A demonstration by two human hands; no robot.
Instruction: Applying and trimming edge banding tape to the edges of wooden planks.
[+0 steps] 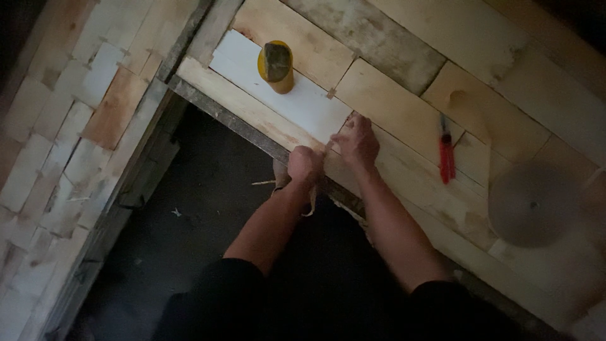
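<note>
Surface: we look down on a broad wooden surface [404, 88] of pale, mismatched boards, running diagonally from upper left to lower right, with a dark gap of floor below its near edge.
White board: one brighter, whitish board [297, 101] lies along the near edge, and our hands work at its right end.
Round object: a dim grey disc [533, 202] sits at the far right, too blurred for us to say what it is.
Yellow container: a yellow cylinder with a dark top [276, 66] stands upright on the white board, well apart from our hands.
Red tool: a slim red tool, probably a utility knife [447, 155], lies flat on the boards, near our right hand but not touching it.
Right hand: our right hand [358, 142] presses on the boards at the end of the white board, fingers curled down; we cannot tell whether its grip has hold of anything.
Left hand: our left hand [305, 165] is closed in a fist at the surface edge, its grip tight on a thin tan strip [310, 203].
Strip: it hangs below the fist over the dark gap, and seems to run up toward the right hand.
Risk, tearing: we judge the thin strip could snap or peel unevenly if pulled hard.
Risk, splinters: rough board edges could catch bare fingers.
Risk, light: the scene is very dim, so a slip near the red tool is easy.
</note>
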